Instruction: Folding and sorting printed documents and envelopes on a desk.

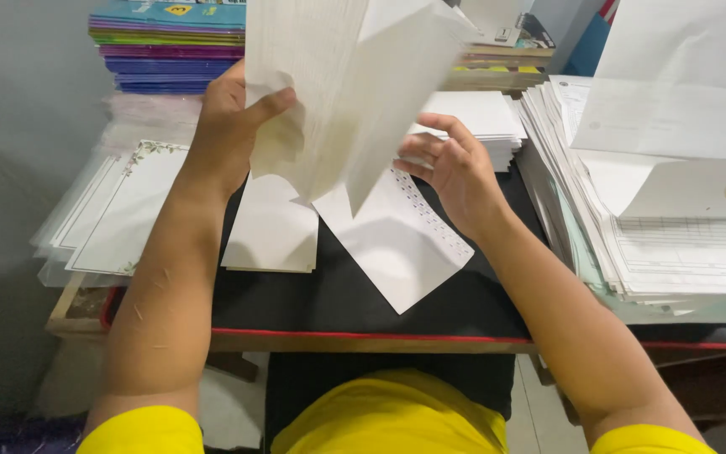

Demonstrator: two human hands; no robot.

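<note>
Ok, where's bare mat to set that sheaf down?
Bare black mat runs along the near red edge, below the small stack and punched sheet. The right side is crowded by the form pile, the left by sleeved papers.

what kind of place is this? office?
Likely a home or small-office paperwork desk: the left hand holds a sheaf of sheets, with a tall pile of forms and stacked colourful books around the black mat.

Folded paper (355,84) cut off at top edge
</note>
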